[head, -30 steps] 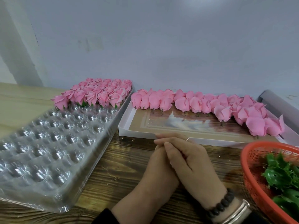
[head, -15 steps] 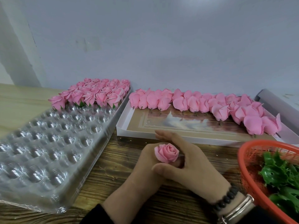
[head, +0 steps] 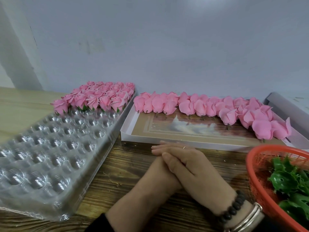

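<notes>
My right hand (head: 192,166) lies over my left hand (head: 157,176) on the wooden table, its fingers stretched flat and its thumb across the left hand. The left hand's fingers are hidden under it. No rose shows between the two hands. A clear plastic blister tray (head: 50,156) lies to the left, with finished pink roses (head: 100,96) filling its far rows. Behind the hands stands a shallow white box (head: 167,144) holding a row of loose pink rose heads (head: 209,108).
At the right edge sits a red mesh basket (head: 252,174) with several green plastic calyxes (head: 287,181) in it. A grey box lid (head: 287,108) leans behind the white box. A pale wall closes off the back of the table.
Half a second ago my hands were parted and a pink rose showed in my left hand. My right hand has closed back over it and the rose is hidden.
</notes>
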`<state>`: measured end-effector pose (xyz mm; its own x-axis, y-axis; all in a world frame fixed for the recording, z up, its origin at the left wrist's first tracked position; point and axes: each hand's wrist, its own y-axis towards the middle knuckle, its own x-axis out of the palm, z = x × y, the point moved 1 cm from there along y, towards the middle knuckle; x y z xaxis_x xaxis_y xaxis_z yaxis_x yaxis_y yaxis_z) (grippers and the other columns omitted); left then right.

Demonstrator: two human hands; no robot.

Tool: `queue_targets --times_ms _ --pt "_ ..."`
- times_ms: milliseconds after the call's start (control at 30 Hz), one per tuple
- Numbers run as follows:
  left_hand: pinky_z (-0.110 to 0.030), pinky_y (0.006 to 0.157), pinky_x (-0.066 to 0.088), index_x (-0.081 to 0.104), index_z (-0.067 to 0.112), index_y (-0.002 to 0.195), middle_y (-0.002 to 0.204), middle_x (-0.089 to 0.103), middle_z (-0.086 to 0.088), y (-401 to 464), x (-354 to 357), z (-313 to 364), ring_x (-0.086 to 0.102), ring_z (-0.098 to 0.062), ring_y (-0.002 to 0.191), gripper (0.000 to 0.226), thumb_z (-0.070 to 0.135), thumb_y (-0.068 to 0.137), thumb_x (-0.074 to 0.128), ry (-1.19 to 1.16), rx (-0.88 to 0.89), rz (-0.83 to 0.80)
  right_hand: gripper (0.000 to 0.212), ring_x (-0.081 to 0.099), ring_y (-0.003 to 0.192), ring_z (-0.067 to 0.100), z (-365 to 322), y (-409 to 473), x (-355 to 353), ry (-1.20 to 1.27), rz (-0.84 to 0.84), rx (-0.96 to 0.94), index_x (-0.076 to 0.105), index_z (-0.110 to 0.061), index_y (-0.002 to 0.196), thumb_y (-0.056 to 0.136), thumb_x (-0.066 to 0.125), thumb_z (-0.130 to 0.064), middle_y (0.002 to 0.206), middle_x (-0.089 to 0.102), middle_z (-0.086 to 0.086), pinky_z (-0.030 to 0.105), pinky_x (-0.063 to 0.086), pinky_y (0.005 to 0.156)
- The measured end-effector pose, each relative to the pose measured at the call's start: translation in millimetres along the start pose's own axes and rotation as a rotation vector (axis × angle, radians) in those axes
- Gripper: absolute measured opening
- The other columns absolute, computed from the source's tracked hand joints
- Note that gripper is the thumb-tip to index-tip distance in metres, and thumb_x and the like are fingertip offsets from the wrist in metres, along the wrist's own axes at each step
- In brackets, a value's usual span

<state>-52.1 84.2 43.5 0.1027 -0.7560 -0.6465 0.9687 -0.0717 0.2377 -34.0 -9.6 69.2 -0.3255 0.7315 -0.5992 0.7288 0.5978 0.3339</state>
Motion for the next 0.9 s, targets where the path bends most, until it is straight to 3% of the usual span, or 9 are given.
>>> queue_targets --times_ms 67,100,167,233,333,500,633,767,900 --pt "0.006 0.087 0.02 0.05 0.002 0.119 0.125 0.053 -0.004 -0.9 -2.6 -3.3 0.03 0.013 0.103 0.027 0.003 0.092 0.047 0.012 -0.063 -0.162 0.038 0.044 0.116 -0.015 -1.0 -1.4 -0.1 -0.023 -0.106 -0.004 0.065 -0.03 0.112 0.087 0.037 -0.035 0.115 0.06 -0.026 0.021 0.03 0.107" --pt "0.002 0.08 0.036 0.061 0.008 0.093 0.095 0.066 0.004 -1.0 -4.6 -0.4 0.047 0.016 0.086 0.013 0.001 0.089 0.051 -0.098 -0.086 -0.211 0.038 0.045 0.114 -0.015 -1.1 -2.3 -0.4 -0.026 -0.127 -0.01 0.064 -0.032 0.114 0.087 0.038 -0.036 0.117 0.059 -0.026 0.02 0.031 0.106" --pt "-0.012 0.047 0.048 0.053 0.02 0.074 0.05 0.06 0.012 -7.0 -9.0 7.6 0.056 0.001 0.047 0.023 0.004 0.089 0.053 -0.304 -0.084 -0.249 0.038 0.046 0.106 -0.018 -0.4 -4.1 -1.8 -0.026 -0.134 -0.006 0.058 -0.041 0.119 0.085 0.042 -0.048 0.118 0.059 -0.025 0.023 0.039 0.1" --pt "-0.013 0.038 0.041 0.053 0.024 0.073 0.049 0.06 0.012 -9.5 -12.3 8.3 0.052 -0.001 0.039 0.025 0.004 0.088 0.055 -0.402 -0.055 -0.135 0.052 0.048 0.102 -0.012 2.2 -6.1 -3.9 -0.005 -0.083 0.026 0.045 -0.053 0.123 0.073 0.047 -0.063 0.118 0.056 -0.025 0.029 0.045 0.095" --pt "-0.007 0.05 0.043 0.059 0.024 0.067 0.057 0.064 0.017 -7.8 -15.1 14.8 0.061 0.003 0.055 0.027 0.004 0.086 0.06 -0.444 -0.003 -0.004 0.064 0.049 0.115 -0.003 5.0 -7.3 -4.7 0.077 0.063 0.055 0.042 -0.055 0.121 0.061 0.057 -0.068 0.121 0.054 -0.027 0.03 0.045 0.097" --pt "-0.009 0.056 0.045 0.059 0.028 0.069 0.063 0.065 0.018 -4.7 -9.1 12.9 0.063 0.002 0.067 0.026 0.008 0.085 0.061 -0.357 -0.016 0.21 0.047 0.053 0.111 0.001 -0.7 -6.8 4.4 0.082 0.275 0.017 0.057 -0.043 0.112 0.074 0.041 -0.066 0.112 0.061 -0.022 0.034 0.044 0.096" --pt "-0.01 0.056 0.045 0.058 0.026 0.066 0.061 0.063 0.016 -6.3 -4.7 16.2 0.061 0.001 0.064 0.032 0.002 0.087 0.056 -0.387 0.019 0.203 0.047 0.059 0.088 -0.003 -1.7 -5.9 7.7 0.074 0.378 -0.02 0.069 -0.026 0.094 0.085 0.033 -0.054 0.083 0.064 -0.022 0.031 0.045 0.084" --pt "-0.005 0.06 0.045 0.057 0.023 0.079 0.067 0.066 0.02 -8.2 -3.2 21.7 0.061 0.009 0.066 0.038 -0.009 0.091 0.041 -0.554 -0.038 0.136 0.046 0.056 0.098 -0.006 2.1 -5.4 5.6 -0.005 0.327 -0.005 0.068 -0.029 0.102 0.081 0.035 -0.054 0.097 0.066 -0.021 0.026 0.042 0.092" --pt "-0.004 0.061 0.043 0.061 0.019 0.081 0.066 0.067 0.015 -4.1 -5.2 17.9 0.062 0.01 0.072 0.028 -0.009 0.079 0.062 -0.506 -0.032 0.033 0.043 0.052 0.108 -0.008 6.4 -3.2 -0.3 0.044 0.143 0.068 0.067 -0.037 0.102 0.078 0.036 -0.054 0.109 0.063 -0.024 0.015 0.037 0.096"
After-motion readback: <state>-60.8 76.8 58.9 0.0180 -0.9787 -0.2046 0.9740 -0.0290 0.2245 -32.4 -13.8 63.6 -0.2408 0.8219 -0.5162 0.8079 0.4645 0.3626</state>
